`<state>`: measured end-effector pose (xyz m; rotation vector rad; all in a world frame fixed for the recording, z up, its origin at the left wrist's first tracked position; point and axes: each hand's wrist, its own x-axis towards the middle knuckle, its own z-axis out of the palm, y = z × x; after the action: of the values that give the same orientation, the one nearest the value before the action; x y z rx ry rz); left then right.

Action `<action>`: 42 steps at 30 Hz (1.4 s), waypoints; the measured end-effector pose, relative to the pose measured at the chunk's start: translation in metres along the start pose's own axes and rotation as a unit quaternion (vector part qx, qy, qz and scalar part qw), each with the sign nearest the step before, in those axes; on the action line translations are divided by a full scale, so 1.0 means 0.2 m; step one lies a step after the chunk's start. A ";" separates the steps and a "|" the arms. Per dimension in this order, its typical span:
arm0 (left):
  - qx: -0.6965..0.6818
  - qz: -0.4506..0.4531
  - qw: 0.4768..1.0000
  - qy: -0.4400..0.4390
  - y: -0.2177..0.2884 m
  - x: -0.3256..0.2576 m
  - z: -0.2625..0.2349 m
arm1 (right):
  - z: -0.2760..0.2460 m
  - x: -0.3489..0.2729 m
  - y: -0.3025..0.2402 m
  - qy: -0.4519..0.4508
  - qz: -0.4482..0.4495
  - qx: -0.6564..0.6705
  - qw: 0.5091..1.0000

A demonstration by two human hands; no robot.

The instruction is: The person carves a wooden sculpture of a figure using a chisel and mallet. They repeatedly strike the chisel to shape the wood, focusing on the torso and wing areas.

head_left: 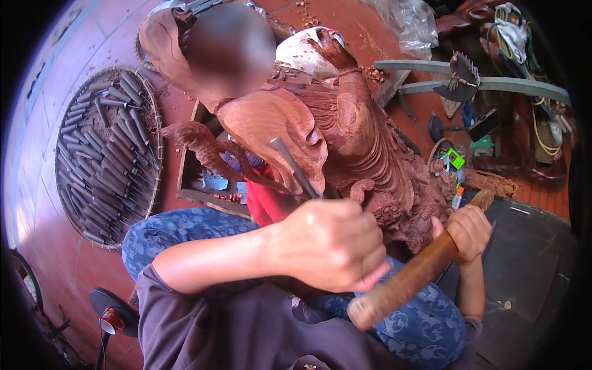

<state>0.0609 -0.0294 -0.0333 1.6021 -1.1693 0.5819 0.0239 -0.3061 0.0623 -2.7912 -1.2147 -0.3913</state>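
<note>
My left hand (333,243) is closed in a fist around a carving chisel (290,163), whose dark slim shaft points up and to the left. The fist covers its lower part, and I cannot see where the other end meets the wood. Just beyond lies a large reddish-brown wood carving (364,135) of a robed figure with deep folds and a raised hand. My right hand (468,231) grips a round wooden mallet (410,274) near its far end. The thick near end slants down toward my lap, slightly blurred, below the left fist.
A round woven basket (157,154) full of dark-handled chisels sits on the red tiled floor (40,209) at left. Behind the carving are a wooden tray (213,203) and a white sack (302,52). A toothed disc (459,77) rests by grey bars (524,86) at right.
</note>
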 end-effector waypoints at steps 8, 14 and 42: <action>-0.159 0.030 0.980 -0.117 0.18 0.00 -0.03 | -0.09 0.04 -0.08 0.009 0.001 0.022 1.000; -0.180 0.045 0.976 -0.112 0.13 0.00 -0.06 | -0.12 0.07 -0.11 -0.013 0.011 0.019 1.000; -0.125 0.103 0.987 -0.010 0.03 -0.05 -0.01 | -0.12 0.05 -0.08 -0.003 -0.060 -0.059 0.996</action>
<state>0.0523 -0.0228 -0.0386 1.2869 -1.3755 0.5294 0.0139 -0.2929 0.0865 -2.8256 -1.4100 -0.4797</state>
